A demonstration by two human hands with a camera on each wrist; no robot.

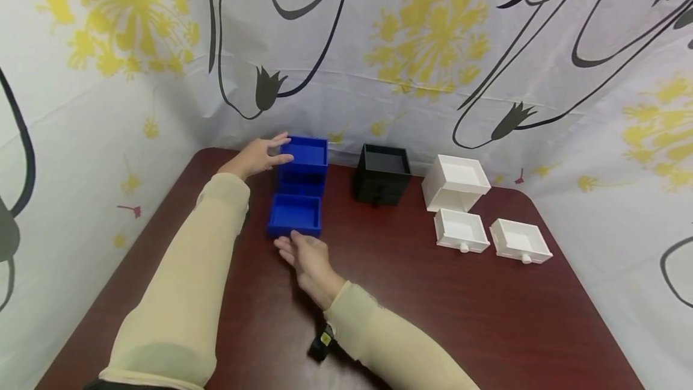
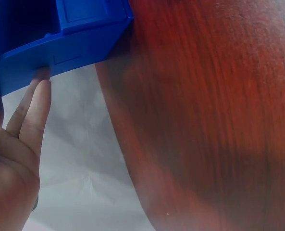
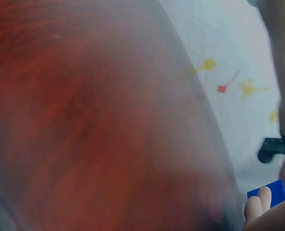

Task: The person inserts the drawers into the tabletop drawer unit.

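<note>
Far on your table [image 1: 433, 306], a black box [image 1: 383, 173] stands left of a white cabinet [image 1: 456, 174]; nearer you, at right, sit two white drawers [image 1: 461, 230]; flowered cloth [image 1: 335, 89] hangs beyond.

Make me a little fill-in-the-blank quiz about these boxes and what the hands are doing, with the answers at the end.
1. The black box stands between the blue box and the ____ box.
2. The left hand touches the ____ box.
3. Exactly ____ white drawers sit on the table, outside any box.
4. The right hand is not behind the blue drawer but in ____ of it.

Missing words: white; blue; two; front.
</note>
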